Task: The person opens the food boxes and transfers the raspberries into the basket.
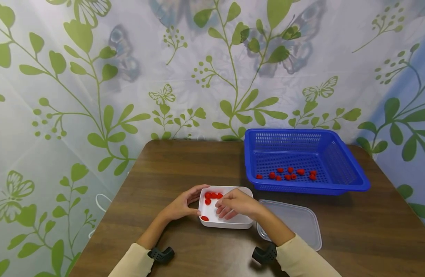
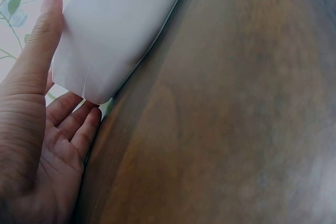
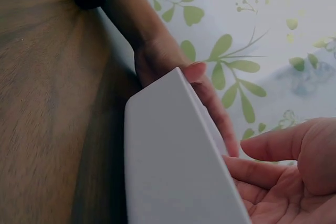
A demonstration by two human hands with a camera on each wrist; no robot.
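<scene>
A white rectangular box [image 1: 226,226] stands on the table with several small red raspberry-like pieces [image 1: 214,195] in its far left part. One more red piece [image 1: 204,218] lies at its near left corner. My left hand [image 1: 182,203] holds the box's left end between thumb and fingers; the left wrist view shows the thumb [image 2: 44,30] along the wall. Over the box's inside is my right hand [image 1: 237,204], its fingers loosely bent and pointing down. In the right wrist view its thumb [image 3: 275,142] stands apart from the fingers, and the box wall hides some fingertips. No piece shows in it.
A blue perforated basket [image 1: 306,187] with several red pieces [image 1: 287,177] stands at the back right. A translucent lid [image 1: 299,221] lies flat to the right of the box, partly under the right forearm. A leaf-patterned curtain [image 1: 184,96] hangs behind the wooden table [image 1: 184,165].
</scene>
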